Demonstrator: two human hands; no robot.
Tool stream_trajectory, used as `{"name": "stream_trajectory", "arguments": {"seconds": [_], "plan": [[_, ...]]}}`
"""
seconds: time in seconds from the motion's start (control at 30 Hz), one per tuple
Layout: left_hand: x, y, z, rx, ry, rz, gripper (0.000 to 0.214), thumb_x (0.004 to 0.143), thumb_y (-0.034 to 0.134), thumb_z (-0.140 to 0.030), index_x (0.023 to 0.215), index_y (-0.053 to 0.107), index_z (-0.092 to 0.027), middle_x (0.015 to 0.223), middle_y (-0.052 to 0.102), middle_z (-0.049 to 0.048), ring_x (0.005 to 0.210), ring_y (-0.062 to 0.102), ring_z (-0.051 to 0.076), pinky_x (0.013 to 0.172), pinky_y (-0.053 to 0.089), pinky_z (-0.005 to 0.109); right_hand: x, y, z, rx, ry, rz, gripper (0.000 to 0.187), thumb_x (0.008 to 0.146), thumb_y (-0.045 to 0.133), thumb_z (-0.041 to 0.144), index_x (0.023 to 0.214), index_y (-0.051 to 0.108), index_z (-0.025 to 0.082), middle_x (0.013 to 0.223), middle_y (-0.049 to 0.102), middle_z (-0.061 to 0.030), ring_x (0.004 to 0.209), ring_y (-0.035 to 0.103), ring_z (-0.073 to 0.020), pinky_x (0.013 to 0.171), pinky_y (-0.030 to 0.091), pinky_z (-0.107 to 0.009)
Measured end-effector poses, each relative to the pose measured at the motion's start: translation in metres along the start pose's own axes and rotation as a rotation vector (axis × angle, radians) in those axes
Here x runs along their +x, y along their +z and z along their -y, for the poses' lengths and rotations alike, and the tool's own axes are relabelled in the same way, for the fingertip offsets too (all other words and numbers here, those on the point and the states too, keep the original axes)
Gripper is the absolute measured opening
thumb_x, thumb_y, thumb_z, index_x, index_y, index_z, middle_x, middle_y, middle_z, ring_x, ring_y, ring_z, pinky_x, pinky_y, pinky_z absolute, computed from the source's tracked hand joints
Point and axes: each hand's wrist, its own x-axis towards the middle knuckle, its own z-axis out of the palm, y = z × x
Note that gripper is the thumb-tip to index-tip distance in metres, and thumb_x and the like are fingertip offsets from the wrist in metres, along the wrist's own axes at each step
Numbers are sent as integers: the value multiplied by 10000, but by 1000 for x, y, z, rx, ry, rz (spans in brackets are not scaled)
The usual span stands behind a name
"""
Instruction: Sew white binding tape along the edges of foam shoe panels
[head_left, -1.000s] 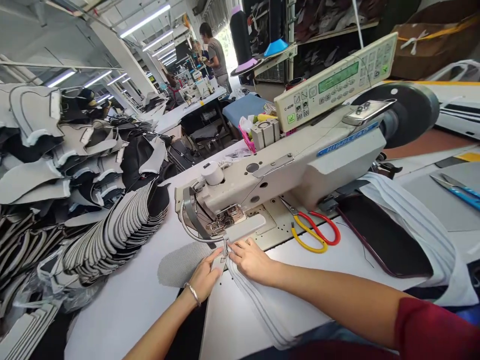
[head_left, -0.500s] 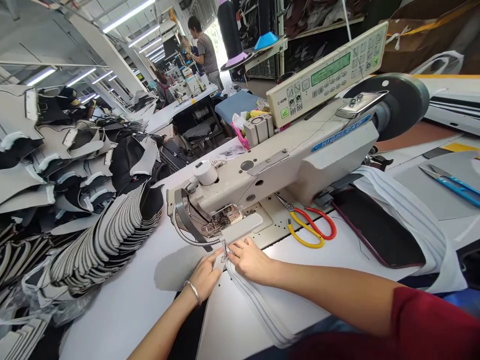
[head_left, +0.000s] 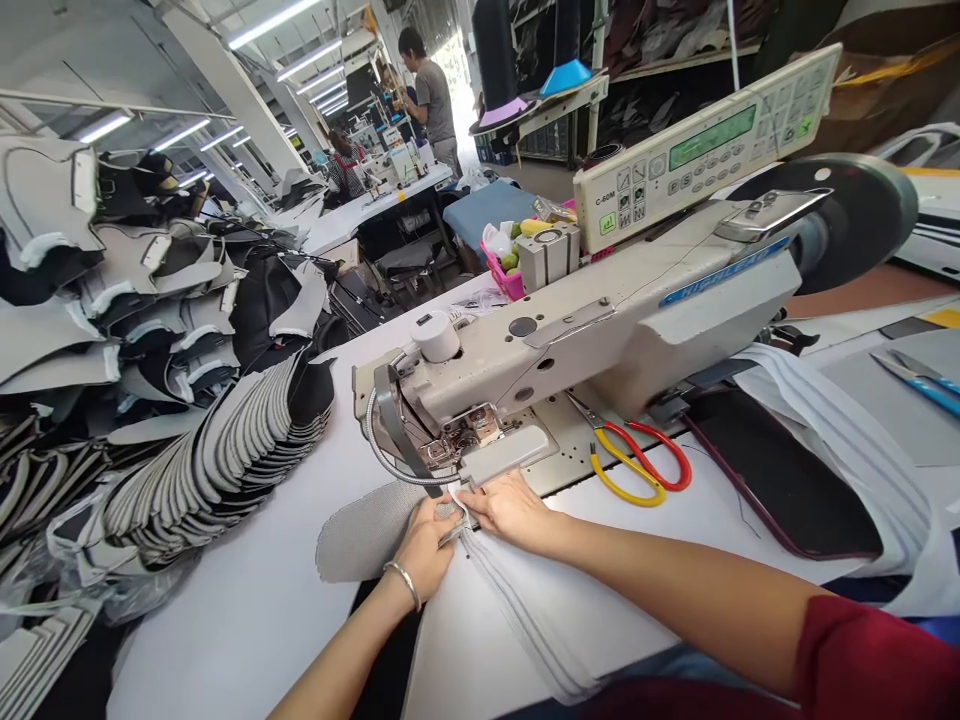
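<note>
A grey-white sewing machine [head_left: 600,320] lies across the white table [head_left: 247,610]. My left hand [head_left: 424,545] and my right hand [head_left: 510,508] meet just below its presser foot [head_left: 454,470]. Both pinch the end of a white striped strip [head_left: 525,610] that runs back toward me. The left fingers curl on the strip's tip; the right fingers press it flat against the machine bed. A grey mesh piece [head_left: 360,535] lies under the left hand.
Stacks of grey and black cut pieces [head_left: 202,450] fill the left side. Red-and-yellow scissors [head_left: 637,460] lie on the machine bed; blue scissors [head_left: 919,380] sit far right. A control panel [head_left: 705,150] tops the machine. People work at a far table [head_left: 375,205].
Both hands have edged up closer to the presser foot with the strip. The view has shifted slightly.
</note>
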Motion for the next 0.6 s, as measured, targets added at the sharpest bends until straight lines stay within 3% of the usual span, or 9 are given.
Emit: {"name": "stream_trajectory", "arguments": {"seconds": [0.2,0.33,0.47,0.6], "plan": [[2,1,0,-127,-25,-57,161,650,506,-113,602,653,-155,1060,467,112,807,453,172,837,376,357,5,-8,4,-51,-41,46,264,821,409,224,1030,569,216,720,526,-58,773,447,-203,645,234,-309],[11,4,-3,-178,10,-115,137,644,526,-118,602,652,-152,1054,495,107,865,468,187,877,354,358,6,-13,2,-67,-2,73,268,814,405,210,1014,582,191,749,557,-78,779,473,-213,668,275,-320],[24,8,-10,-144,41,-66,188,678,483,-135,630,663,-160,889,576,91,905,475,211,894,341,363,8,-21,-6,-72,21,69,236,831,399,225,931,609,180,837,587,-93,827,490,-223,720,302,-338],[28,8,-16,-91,26,-73,233,684,448,-134,650,674,-181,848,591,77,933,469,220,890,342,368,9,-22,-10,-55,54,79,237,839,395,241,837,620,168,712,596,-74,711,510,-196,710,325,-329]]}}
